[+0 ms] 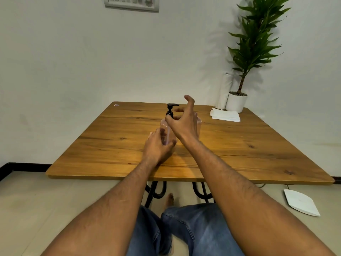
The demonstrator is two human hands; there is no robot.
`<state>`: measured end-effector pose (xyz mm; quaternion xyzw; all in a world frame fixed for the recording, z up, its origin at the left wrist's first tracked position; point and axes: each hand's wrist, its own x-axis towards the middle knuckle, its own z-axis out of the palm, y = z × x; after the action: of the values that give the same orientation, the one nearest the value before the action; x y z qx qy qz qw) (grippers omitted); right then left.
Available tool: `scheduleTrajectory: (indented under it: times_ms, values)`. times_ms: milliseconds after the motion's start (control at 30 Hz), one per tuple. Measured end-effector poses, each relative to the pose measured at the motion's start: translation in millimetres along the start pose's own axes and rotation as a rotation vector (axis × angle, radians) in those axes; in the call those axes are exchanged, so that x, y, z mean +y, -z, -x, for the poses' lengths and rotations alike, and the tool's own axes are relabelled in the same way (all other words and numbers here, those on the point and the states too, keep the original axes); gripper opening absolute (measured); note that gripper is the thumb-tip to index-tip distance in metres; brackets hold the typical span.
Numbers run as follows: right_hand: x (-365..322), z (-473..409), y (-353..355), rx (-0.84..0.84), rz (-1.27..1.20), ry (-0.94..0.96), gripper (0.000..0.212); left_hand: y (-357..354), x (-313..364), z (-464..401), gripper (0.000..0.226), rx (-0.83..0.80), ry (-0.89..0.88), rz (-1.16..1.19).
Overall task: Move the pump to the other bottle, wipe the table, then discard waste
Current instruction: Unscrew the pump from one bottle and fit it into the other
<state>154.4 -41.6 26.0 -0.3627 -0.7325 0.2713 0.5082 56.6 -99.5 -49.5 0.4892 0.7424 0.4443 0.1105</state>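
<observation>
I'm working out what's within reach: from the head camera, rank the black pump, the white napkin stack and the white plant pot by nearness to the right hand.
1. Black pump: at the right hand's fingertips, table centre.
2. White napkin stack: farther right, toward the back.
3. White plant pot: back right corner, just beyond the napkins.

Pump bottle (167,130) mid-table (110,145); second bottle (199,124) apparently right; napkins (225,115) far-right.

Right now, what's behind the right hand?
Behind the right hand stands a second clear bottle. Only its right edge peeks out; the hand covers its top and the rest. The black pump sits on the other bottle.
</observation>
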Motion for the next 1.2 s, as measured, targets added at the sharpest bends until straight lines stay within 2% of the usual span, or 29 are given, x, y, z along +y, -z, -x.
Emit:
scheduleTrajectory:
  times_ms: [233, 367, 533, 633, 733, 833, 1033, 1200]
  values:
    - [1, -3, -1, -0.020, 0.081, 0.070, 0.085, 1, 0, 1, 0.051, 0.003, -0.008, 0.019]
    - [-1, -2, -1, 0.004, 0.029, 0.041, 0.081, 0, 0, 0, 0.049, 0.014, -0.006, 0.006]
    - [-2, -3, 0, -0.014, 0.022, 0.005, 0.093, 0, 2, 3, 0.051, 0.018, -0.002, 0.005]
    - [-7, -7, 1, 0.008, -0.062, 0.018, 0.083, 1, 3, 2, 0.050, 0.015, 0.003, 0.017]
    - [-17, -14, 6, 0.104, -0.137, 0.064, 0.071, 2, 5, 2, 0.057, -0.001, 0.013, 0.039]
    - [-26, -26, 15, 0.158, -0.176, 0.107, 0.066, 4, 7, 3, 0.060, -0.003, 0.018, 0.050]
    - [-34, -30, 28, 0.124, -0.126, 0.164, 0.048, 5, 11, 5, 0.060, -0.004, 0.022, 0.064]
    - [-45, -36, 45, 0.263, -0.228, 0.223, 0.045, 4, 6, 0, 0.073, -0.003, 0.023, 0.082]
